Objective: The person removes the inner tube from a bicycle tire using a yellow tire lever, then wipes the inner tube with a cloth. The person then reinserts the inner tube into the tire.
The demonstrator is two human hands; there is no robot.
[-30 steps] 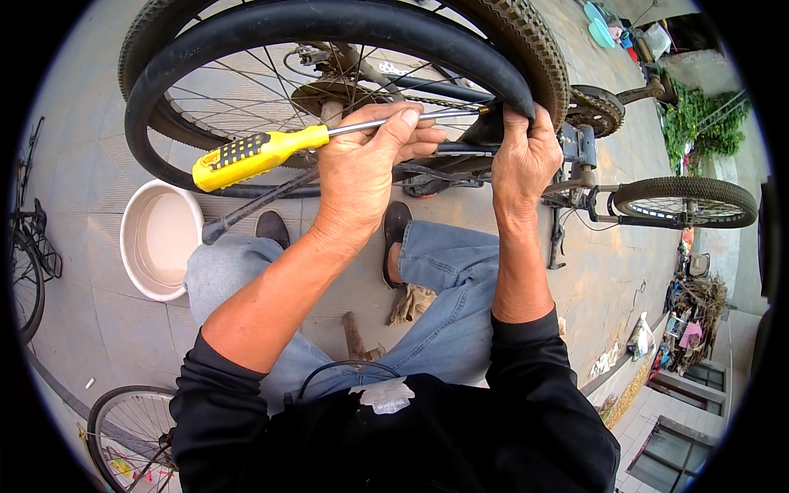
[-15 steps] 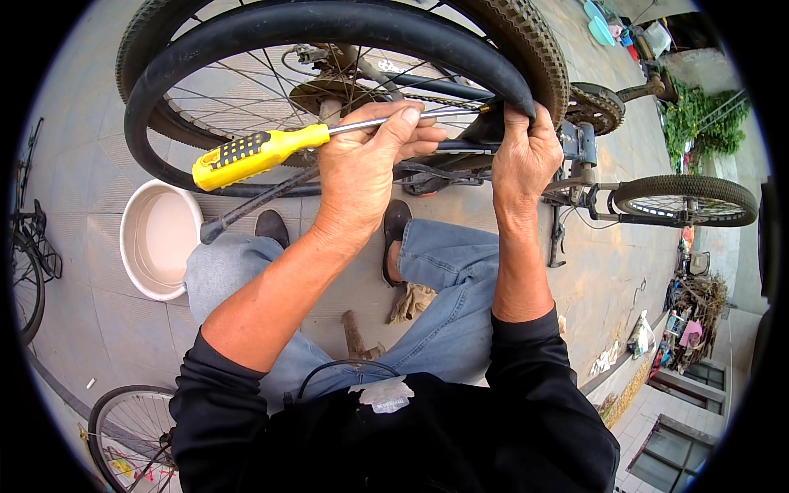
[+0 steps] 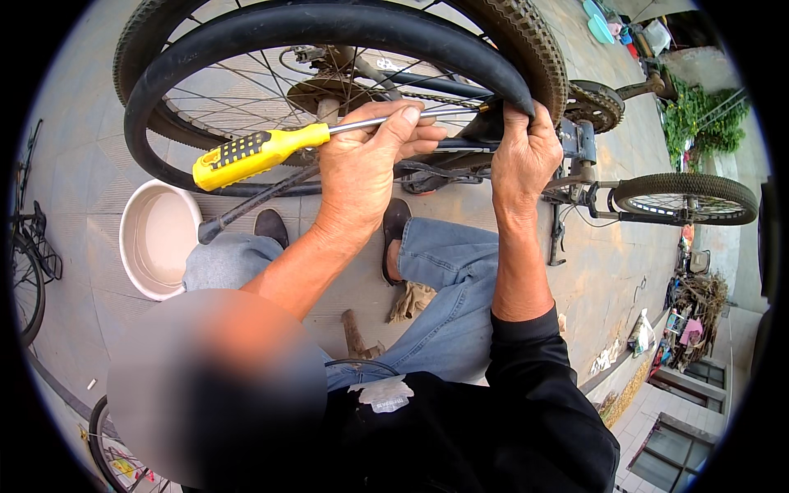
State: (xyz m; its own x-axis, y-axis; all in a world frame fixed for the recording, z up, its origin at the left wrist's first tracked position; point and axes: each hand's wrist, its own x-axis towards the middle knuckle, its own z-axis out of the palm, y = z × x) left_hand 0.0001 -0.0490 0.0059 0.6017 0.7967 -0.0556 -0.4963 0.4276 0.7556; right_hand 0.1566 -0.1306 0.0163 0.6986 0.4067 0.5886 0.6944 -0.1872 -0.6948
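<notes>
black inner tube (image 3: 329, 25), pinched by right hand (image 3: 526, 160), left hand (image 3: 359, 164) gripping yellow screwdriver (image 3: 259, 154), white basin (image 3: 126, 245), contents unclear

Open gap between left hand (image 3: 362, 160) and right hand (image 3: 526, 160), below the screwdriver (image 3: 263, 154) shaft, down to floor (image 3: 450, 200). Black tube (image 3: 329, 26) and tire (image 3: 538, 49) block above, shaft crosses most of the gap. Bar (image 3: 261, 200) and bowl (image 3: 160, 238) crowd lower left; bike frame (image 3: 580, 148) hems in right hand's outer side.
</notes>
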